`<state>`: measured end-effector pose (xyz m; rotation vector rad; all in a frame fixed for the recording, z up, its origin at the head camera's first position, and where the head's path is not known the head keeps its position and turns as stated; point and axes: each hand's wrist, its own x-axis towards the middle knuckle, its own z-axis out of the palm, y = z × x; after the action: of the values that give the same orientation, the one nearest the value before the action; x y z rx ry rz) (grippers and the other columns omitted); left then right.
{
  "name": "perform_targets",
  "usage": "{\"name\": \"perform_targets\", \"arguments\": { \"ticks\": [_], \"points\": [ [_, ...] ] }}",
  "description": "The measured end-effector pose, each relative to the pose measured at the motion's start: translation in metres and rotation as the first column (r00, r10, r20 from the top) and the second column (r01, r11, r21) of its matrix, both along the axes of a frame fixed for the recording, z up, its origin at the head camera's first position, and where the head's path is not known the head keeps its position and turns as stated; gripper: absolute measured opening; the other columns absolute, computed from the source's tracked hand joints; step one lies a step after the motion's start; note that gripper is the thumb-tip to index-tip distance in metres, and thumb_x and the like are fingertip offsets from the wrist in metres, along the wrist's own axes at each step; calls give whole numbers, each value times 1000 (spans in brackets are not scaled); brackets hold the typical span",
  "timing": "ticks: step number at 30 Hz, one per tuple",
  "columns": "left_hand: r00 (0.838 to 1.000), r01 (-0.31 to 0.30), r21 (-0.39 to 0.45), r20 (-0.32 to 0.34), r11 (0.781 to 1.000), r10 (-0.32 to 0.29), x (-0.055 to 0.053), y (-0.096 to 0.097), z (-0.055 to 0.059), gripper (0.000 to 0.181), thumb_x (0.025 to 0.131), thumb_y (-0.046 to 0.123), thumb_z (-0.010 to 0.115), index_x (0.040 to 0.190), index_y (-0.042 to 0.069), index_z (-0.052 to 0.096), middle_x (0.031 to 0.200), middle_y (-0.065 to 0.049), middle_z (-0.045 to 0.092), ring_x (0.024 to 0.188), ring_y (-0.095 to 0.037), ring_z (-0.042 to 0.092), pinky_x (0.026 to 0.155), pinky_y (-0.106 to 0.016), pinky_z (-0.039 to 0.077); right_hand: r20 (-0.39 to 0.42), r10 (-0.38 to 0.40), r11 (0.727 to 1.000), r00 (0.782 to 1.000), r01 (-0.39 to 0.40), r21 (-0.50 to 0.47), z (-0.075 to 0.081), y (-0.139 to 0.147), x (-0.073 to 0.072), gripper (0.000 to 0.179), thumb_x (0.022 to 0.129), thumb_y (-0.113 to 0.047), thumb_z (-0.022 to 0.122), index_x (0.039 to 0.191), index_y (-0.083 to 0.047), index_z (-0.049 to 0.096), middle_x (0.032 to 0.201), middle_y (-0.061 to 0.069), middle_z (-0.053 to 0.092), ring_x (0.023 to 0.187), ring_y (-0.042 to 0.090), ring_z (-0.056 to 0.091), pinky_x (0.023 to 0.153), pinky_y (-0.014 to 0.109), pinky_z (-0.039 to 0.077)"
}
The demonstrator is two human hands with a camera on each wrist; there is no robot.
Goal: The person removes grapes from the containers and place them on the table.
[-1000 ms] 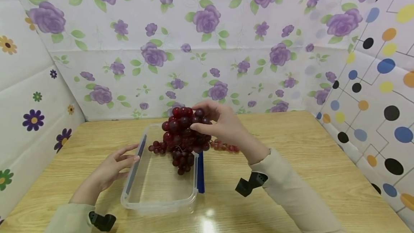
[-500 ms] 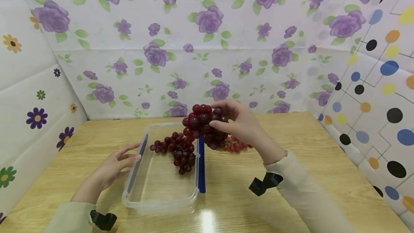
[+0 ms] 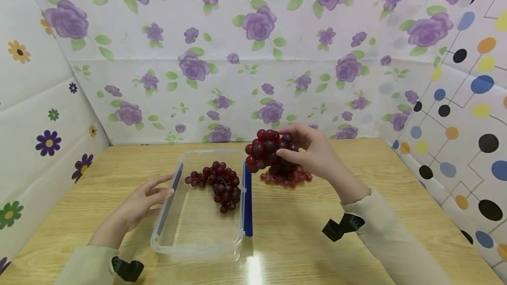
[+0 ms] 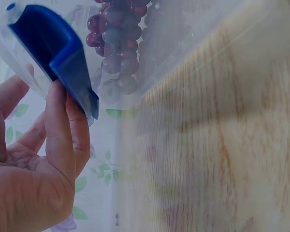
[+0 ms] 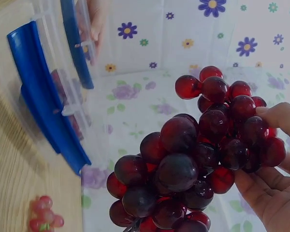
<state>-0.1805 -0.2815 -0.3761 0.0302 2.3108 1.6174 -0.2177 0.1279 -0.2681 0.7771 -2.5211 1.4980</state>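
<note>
Your right hand (image 3: 313, 151) pinches dark grapes (image 3: 270, 147), a paler bunch (image 3: 292, 183) near it. To its left, more grapes (image 3: 226, 187) lie in the clear box (image 3: 198, 249); work looks partway. Your left hand (image 3: 139, 201) touches the box, fingers relaxed.

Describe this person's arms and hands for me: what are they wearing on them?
The left hand and right hand are bare. The left sleeve and right sleeve are plain, pale cream, and reach close to the wrists. Each cuff carries a small, angular, blocky black device: a left device and a right device.
</note>
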Motion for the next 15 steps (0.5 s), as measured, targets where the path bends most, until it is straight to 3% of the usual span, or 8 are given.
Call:
{"name": "perform_targets", "arguments": {
  "ticks": [15],
  "points": [
    [1000, 16, -4, -1, 1000, -16, 1, 2, 1, 67, 95, 34, 49, 148, 16, 13, 139, -23, 33, 123, -30, 40, 96, -52, 40, -18, -86, 995, 996, 87, 49, -17, 35, 0, 38, 80, -24, 72, 115, -13, 59, 98, 6, 61, 82, 16, 58, 71, 23, 48]
  ]
}}
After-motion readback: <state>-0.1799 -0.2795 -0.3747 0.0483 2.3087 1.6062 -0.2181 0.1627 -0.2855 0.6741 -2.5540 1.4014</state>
